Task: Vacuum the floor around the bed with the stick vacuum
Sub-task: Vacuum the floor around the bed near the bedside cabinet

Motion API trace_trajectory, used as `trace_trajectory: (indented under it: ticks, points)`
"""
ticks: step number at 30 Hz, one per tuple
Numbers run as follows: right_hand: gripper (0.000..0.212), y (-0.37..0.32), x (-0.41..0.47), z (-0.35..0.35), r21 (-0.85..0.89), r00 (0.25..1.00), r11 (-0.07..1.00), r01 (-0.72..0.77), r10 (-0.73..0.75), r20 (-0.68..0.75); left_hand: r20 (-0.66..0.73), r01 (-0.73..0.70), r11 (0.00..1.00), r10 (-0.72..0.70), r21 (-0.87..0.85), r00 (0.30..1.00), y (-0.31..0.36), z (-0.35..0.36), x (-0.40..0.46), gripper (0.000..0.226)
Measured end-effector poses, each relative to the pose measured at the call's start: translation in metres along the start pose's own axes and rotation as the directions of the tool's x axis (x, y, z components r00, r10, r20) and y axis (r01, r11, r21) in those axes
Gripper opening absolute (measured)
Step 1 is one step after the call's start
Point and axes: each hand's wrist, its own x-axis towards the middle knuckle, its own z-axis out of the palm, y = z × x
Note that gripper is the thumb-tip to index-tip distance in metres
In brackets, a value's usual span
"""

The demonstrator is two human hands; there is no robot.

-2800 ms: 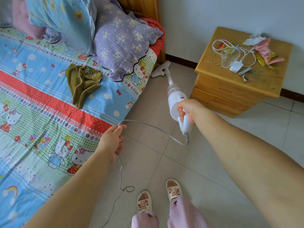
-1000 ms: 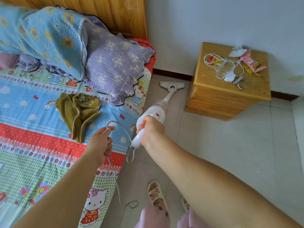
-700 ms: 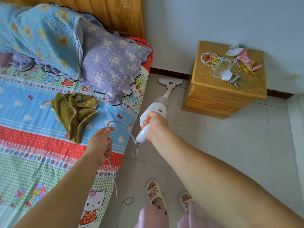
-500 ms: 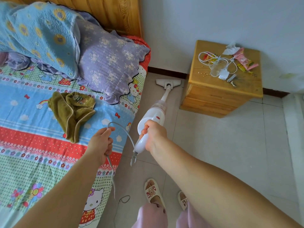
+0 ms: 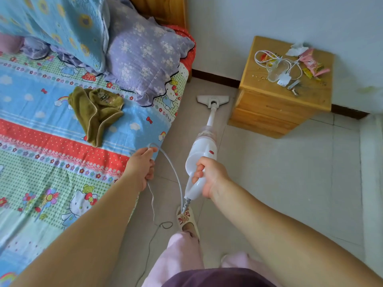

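Right hand (image 5: 211,177) fingers clench the stick vacuum (image 5: 202,156) handle, head on the floor (image 5: 279,183) between bed (image 5: 62,131) and nightstand (image 5: 279,108); left hand (image 5: 141,168) pinches the limp cord (image 5: 174,172); unit judged light, rigid, 1-hand steerable.

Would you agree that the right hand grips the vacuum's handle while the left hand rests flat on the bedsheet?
Not quite. The right hand does grip the stick vacuum by its handle, but the left hand is not resting flat on the bedsheet; it holds the vacuum's power cord, as the head view shows.
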Motion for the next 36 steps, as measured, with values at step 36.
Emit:
trace_trajectory:
  ticks: [36]
  points:
    - [0.023, 0.262, -0.166, -0.345, 0.215, 0.995, 0.974, 0.071, -0.085, 0.054, -0.037, -0.066, 0.997, 0.065, -0.043, 0.997, -0.333, 0.001, -0.329, 0.023]
